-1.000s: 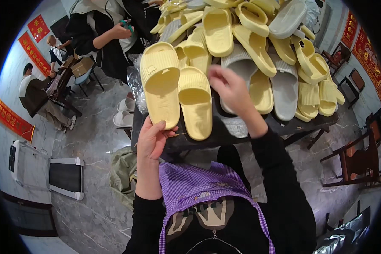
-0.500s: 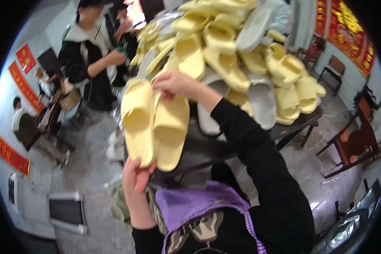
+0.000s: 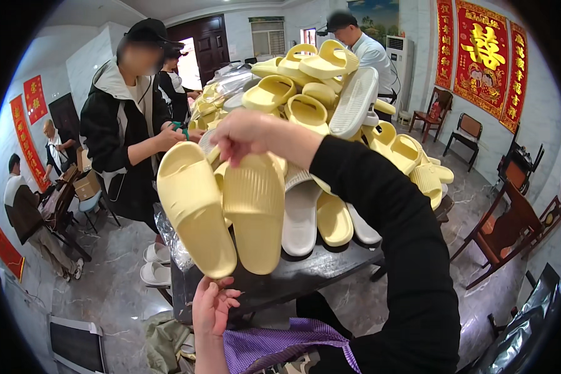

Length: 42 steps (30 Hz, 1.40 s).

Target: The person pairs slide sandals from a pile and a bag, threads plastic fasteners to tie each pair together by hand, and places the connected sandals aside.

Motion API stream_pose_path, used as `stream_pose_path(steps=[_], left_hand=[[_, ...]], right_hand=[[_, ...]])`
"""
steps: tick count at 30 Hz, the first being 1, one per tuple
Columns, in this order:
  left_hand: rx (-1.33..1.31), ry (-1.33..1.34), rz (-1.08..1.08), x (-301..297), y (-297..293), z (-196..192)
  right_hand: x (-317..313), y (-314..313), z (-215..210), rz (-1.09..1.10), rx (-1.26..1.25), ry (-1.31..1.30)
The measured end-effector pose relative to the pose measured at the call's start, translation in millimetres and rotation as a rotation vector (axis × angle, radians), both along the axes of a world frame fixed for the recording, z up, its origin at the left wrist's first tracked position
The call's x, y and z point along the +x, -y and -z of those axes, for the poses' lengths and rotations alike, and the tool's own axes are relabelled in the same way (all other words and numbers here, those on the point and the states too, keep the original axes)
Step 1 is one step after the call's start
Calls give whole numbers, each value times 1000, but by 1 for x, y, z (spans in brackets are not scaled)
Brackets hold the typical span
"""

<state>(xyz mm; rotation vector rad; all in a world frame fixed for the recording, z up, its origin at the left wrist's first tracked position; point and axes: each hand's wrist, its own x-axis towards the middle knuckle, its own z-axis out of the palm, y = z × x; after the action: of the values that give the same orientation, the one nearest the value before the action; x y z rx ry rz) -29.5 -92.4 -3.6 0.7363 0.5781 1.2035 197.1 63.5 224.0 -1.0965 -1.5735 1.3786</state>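
Two yellow slippers stand side by side in front of me, strap sides facing me. At the upper end of the right yellow slipper, my right hand has its fingers closed over the edge; the wrist partly covers the pile. Below, my left hand pinches the lower tip of the left yellow slipper, its other fingers loosely curled. Behind them a tall heap of yellow slippers rises, with grey slippers mixed in.
The heap rests on a black table. A person in a black-and-white jacket stands at the left, another in a light shirt behind the heap. Wooden chairs stand at the right. White slippers lie low at the left.
My view has tilted up, showing more of the room. The two slippers have spread apart at their lower ends, and my left hand now touches only the left one's tip.
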Motion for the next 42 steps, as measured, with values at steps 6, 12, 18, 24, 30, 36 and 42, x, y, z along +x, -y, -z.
stream_pose_path(steps=[6,12,18,24,30,36,42], left_hand=[[130,-226,-226,-11,-12,23],[159,-421,-392,-19,-14,38],[211,-476,-407,-17,-14,43],[212,-437,-378,-5,-26,40],[214,-459,-405,-7,-22,42],[166,-419,-275,-17,-22,28],[701,-518,-266,-50,-18,-100]], right_hand=[[77,-89,-115,471,201,-488],[146,-147,-134,673,497,-794],[197,-179,-95,719,285,-839],[215,-148,-106,763,432,-552],[196,-144,-109,782,414,-549],[209,-128,-113,761,422,-456],[157,-8,-99,307,809,-255]])
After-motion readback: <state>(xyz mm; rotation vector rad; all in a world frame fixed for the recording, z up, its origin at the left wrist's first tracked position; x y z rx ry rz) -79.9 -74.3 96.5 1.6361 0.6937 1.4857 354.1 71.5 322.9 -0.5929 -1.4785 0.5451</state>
